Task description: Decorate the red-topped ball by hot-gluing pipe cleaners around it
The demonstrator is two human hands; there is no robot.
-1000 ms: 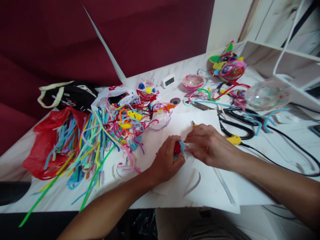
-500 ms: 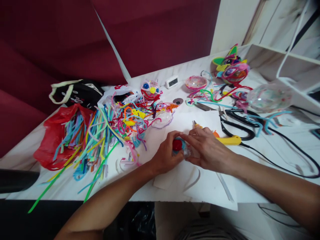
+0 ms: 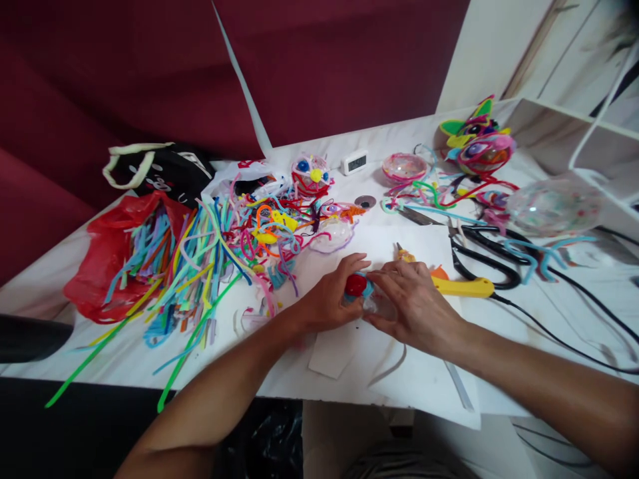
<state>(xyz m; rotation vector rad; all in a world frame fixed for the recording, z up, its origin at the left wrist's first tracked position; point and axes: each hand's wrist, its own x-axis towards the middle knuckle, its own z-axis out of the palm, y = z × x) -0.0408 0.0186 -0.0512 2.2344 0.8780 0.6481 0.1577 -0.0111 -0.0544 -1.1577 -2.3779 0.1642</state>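
A small round red piece point(image 3: 356, 285) ringed with light blue pipe cleaner point(image 3: 369, 290) sits between my hands, with some clear plastic point(image 3: 372, 304) beneath it. My left hand point(image 3: 332, 296) grips it from the left, thumb below and fingers above. From the right, the fingertips of my right hand point(image 3: 412, 298) pinch at the blue edge and the clear plastic. Both hands are over white paper point(image 3: 339, 349). Just beyond my right hand lies a yellow corded tool point(image 3: 464, 286) with a pointed metal tip, its middle hidden by that hand.
Large black-handled scissors point(image 3: 489, 256) lie to the right, near a clear plastic dome point(image 3: 554, 206). Pipe cleaners point(image 3: 200, 279) spill from a red bag point(image 3: 104, 266) on the left. Decorated balls point(image 3: 310, 176), a pink-rimmed bowl point(image 3: 404, 167) and a digital timer point(image 3: 354, 162) stand behind.
The view has shifted slightly, moving the table things rightward in the picture. My left fingers have lifted a little off the top of the red piece, showing more of it.
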